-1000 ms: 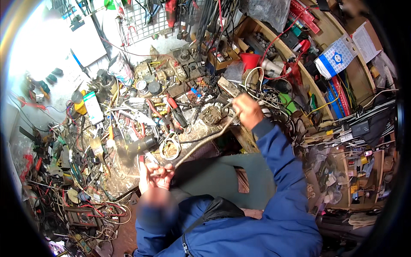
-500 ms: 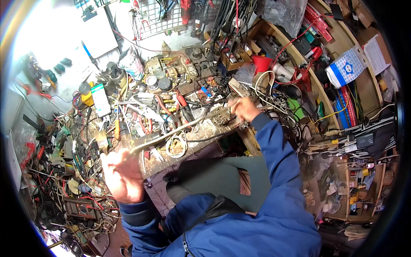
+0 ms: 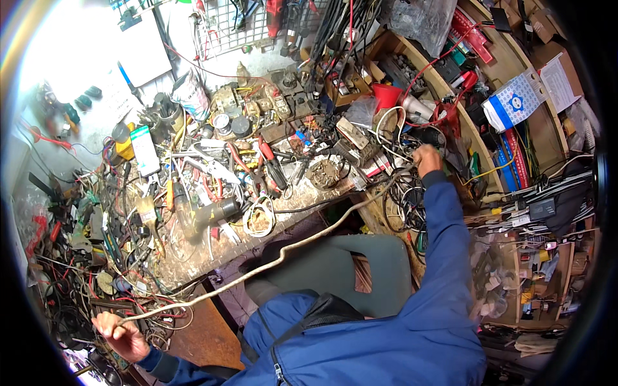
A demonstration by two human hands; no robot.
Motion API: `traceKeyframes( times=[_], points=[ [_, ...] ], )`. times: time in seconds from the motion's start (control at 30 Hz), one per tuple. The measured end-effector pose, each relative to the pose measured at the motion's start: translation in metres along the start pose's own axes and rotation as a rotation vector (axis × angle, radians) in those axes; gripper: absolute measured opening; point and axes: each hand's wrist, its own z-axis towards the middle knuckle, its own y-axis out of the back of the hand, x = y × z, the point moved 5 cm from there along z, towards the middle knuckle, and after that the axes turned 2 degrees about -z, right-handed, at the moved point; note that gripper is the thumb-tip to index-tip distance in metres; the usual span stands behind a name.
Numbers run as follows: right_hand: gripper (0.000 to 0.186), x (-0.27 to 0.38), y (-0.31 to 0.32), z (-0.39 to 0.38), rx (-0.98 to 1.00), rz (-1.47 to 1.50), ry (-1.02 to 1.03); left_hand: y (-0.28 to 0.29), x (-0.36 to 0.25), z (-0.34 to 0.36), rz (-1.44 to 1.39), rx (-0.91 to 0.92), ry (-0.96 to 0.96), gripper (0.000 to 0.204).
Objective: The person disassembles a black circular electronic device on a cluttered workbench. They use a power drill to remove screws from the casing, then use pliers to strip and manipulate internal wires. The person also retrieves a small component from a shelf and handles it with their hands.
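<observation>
Cluttered workbench (image 3: 193, 257) edge; left hand (image 3: 122, 334) and right hand (image 3: 426, 158) each clench the stretched cable (image 3: 283, 257).

Harsh glare whitens the upper-left corner, far above the left hand (image 3: 122, 334) fingers (slightly blurred); fisheye rim bends, darkens edges.
</observation>
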Motion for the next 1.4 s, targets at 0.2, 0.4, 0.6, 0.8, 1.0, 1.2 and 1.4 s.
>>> traceKeyframes(
  times=[0.2, 0.4, 0.6, 0.8, 1.0, 1.2, 1.4],
  points=[
    [0.027, 0.037, 0.111, 0.122, -0.474, 1.003, -0.604, 0.006, 0.009, -0.046, 0.320, -0.015, -0.083, 0.050],
    [0.015, 0.318, 0.225, 0.129, 0.304, 0.824, -0.131, 0.004, 0.044, -0.103, 1.102, -0.438, -0.160, 0.051],
    [0.026, 0.556, 0.207, 0.058, 0.525, 0.992, 0.667, 0.014, 0.051, -0.191, 1.483, -0.644, -0.111, 0.025],
    [0.039, 0.735, 0.149, -0.050, 1.001, 1.303, 0.700, -0.005, 0.081, -0.278, 1.603, -0.761, -0.370, 0.020],
    [0.019, 0.842, 0.063, -0.123, 1.049, 1.209, 0.917, -0.020, 0.111, -0.312, 1.669, -0.703, -0.504, 0.020],
    [0.040, 0.866, 0.129, -0.159, 0.023, 0.726, 1.532, -0.018, 0.113, -0.324, 1.755, -0.840, -0.638, 0.023],
    [0.050, 0.869, 0.131, -0.225, 1.041, 0.649, 1.547, -0.008, 0.114, -0.315, 1.965, -0.915, -0.585, 0.028]
  ],
)
